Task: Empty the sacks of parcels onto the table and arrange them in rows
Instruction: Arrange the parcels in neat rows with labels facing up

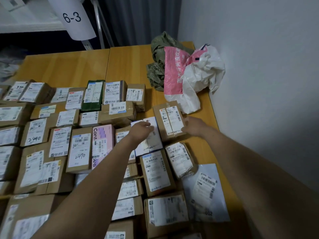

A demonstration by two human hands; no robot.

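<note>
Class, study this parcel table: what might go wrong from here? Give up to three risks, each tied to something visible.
1. The grey mailer lies near the table's right edge, beside the right forearm; a sweep might knock it off.
2. The white box held by the left hand sits tight among neighbours and may cover their labels.
3. The empty sacks crowd the far corner, limiting row space.

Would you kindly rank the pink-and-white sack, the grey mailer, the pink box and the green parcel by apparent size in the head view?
1. pink-and-white sack and grey mailer: about alike, mailer nearer
2. pink box
3. green parcel, farther off
</note>
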